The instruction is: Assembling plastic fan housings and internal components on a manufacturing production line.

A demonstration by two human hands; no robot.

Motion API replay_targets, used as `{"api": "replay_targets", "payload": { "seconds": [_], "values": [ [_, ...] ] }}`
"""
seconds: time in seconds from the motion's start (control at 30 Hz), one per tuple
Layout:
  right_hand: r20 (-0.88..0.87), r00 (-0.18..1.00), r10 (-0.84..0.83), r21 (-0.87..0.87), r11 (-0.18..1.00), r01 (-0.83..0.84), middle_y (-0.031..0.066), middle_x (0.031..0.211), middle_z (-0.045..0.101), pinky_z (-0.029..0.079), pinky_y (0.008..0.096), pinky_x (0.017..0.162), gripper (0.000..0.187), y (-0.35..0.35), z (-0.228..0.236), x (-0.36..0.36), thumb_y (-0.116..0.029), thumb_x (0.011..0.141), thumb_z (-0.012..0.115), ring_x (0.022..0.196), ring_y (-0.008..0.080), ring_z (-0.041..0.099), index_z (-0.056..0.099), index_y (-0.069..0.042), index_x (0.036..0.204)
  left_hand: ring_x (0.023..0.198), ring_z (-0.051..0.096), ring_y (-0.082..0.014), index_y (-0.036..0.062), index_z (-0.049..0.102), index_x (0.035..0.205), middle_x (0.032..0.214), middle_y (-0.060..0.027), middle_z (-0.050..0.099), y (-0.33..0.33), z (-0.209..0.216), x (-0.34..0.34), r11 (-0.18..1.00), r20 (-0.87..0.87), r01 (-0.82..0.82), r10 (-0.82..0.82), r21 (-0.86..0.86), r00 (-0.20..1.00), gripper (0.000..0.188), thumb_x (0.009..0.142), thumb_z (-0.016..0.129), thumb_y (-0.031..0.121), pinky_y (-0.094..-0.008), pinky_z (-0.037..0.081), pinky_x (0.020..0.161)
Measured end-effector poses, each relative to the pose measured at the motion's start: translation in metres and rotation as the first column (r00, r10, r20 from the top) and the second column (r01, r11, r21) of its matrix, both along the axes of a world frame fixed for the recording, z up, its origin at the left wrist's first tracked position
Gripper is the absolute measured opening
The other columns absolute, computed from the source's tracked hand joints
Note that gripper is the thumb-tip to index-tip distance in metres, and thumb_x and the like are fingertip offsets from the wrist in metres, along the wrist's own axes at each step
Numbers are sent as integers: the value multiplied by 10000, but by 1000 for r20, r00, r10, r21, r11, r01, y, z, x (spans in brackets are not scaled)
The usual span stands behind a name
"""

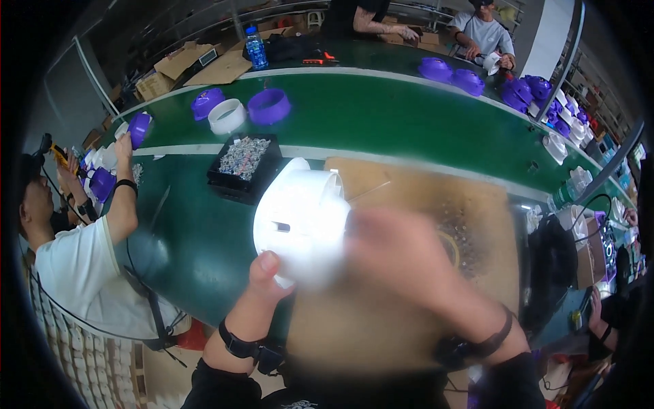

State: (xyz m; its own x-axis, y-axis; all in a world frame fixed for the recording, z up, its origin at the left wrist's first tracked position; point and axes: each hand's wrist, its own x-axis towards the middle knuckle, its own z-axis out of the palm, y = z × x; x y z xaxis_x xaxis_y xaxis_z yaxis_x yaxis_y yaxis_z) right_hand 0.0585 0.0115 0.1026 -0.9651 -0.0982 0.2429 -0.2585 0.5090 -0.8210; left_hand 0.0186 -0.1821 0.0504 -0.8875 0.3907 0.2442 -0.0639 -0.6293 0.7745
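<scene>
A white round plastic housing (pixel 296 204) with a small rectangular slot in its side is tilted above the bench. My left hand (pixel 264 278) grips its lower left edge, the thumb lying against the outside wall. At the housing's right side is my right hand (pixel 390 240), smeared by motion; whether its fingers hold anything cannot be made out. Beneath both hands lies a brown cardboard sheet (pixel 368 327), with small dark bits (pixel 470 238) scattered over its right part. Left of the housing, a black bin (pixel 228 184) holds many small metal parts (pixel 244 158).
Behind runs a green conveyor belt (pixel 354 102) carrying a white ring (pixel 227 116), a purple ring (pixel 269 106) and purple housings (pixel 436 69). A co-worker (pixel 88 266) sits at left, reaching to the belt. A blue bottle (pixel 255 49) stands beyond it. More housings pile up at right.
</scene>
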Motion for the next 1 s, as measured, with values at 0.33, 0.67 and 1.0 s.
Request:
{"api": "replay_targets", "payload": {
  "seconds": [0.33,0.67,1.0],
  "values": [
    [-73,997,-13,-130,991,3,72,743,651,514,266,580,293,2,-10,3,-181,760,751,607,122,616,660,16,957,1259,502,-353,32,271,1474,1413,-196,441,3,-13,-2,1000,-58,-14,13,-24,998,1018,722,628,617,-467,456,1038],
    [90,995,-33,-211,976,52,103,751,664,522,282,624,331,0,-21,2,-206,808,732,648,142,626,654,46,1008,1247,514,-346,36,296,1466,1397,-193,463,9,-14,-5,999,-16,31,-31,-5,999,955,779,533,654,-461,460,1025],
    [205,974,-96,31,995,92,123,921,701,532,314,724,303,49,13,22,-260,907,650,783,158,660,682,10,1038,1298,441,-421,204,379,1462,1446,-148,442,16,-14,-23,923,434,78,-250,377,866,940,768,395,837,-661,318,1044]
  ]
}}
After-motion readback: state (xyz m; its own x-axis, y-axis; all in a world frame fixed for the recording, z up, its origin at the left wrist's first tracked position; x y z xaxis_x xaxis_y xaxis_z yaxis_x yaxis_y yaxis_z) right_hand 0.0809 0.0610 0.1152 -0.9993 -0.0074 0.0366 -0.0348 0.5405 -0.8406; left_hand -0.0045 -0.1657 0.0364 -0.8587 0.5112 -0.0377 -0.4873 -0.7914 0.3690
